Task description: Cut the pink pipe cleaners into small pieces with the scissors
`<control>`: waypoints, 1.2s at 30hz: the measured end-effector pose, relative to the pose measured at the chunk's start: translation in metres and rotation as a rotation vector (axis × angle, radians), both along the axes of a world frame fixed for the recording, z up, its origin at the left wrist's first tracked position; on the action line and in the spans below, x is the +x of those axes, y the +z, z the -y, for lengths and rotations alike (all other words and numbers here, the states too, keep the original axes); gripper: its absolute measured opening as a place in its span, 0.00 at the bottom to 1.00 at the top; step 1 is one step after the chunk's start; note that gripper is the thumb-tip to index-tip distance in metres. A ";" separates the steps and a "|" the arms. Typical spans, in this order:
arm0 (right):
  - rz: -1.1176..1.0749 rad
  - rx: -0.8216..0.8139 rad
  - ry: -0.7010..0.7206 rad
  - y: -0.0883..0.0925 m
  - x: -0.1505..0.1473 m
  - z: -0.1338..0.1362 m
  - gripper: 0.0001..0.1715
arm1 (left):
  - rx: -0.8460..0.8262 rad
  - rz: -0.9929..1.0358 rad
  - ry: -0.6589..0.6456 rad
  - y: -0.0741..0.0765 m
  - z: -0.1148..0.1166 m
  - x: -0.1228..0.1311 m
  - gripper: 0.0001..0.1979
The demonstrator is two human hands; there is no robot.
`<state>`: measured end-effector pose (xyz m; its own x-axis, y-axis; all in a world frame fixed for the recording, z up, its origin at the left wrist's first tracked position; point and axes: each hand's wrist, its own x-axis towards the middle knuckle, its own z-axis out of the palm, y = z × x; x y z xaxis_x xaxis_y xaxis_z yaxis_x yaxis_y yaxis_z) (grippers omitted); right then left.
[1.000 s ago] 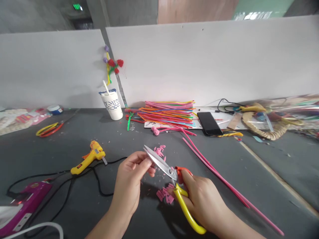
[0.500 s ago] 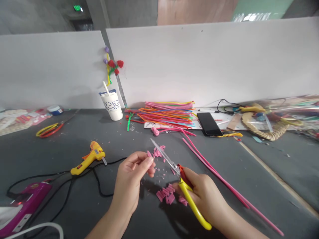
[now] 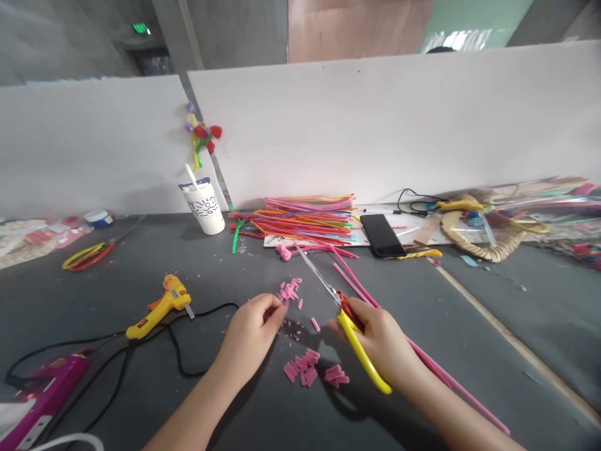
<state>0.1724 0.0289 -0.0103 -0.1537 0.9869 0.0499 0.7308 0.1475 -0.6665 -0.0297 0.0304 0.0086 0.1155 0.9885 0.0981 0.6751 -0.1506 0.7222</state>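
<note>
My right hand (image 3: 382, 341) grips the yellow and red handles of a pair of scissors (image 3: 340, 313), whose closed blades point away up and to the left. My left hand (image 3: 251, 335) rests low on the dark table, fingers curled with the tips pinched near some small pink cut pieces (image 3: 288, 291); what it holds, if anything, is too small to see. More short pink pieces (image 3: 305, 369) lie between my hands. Long pink pipe cleaners (image 3: 422, 357) run diagonally under my right hand.
A yellow glue gun (image 3: 159, 305) with a black cord lies to the left, a magenta device (image 3: 37, 391) at the lower left. At the back are a white cup (image 3: 203, 205), a stack of coloured pipe cleaners (image 3: 305, 216), a black phone (image 3: 381, 235), and another pair of scissors (image 3: 84, 257).
My left hand has dropped to the table and the pink piece it pinched is no longer visible. The scissors have closed and swung away to the right. The camera has tilted down slightly.
</note>
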 end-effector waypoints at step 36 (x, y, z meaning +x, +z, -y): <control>-0.394 -0.218 0.122 0.010 0.002 0.002 0.11 | -0.476 0.544 -0.198 0.001 0.000 0.027 0.09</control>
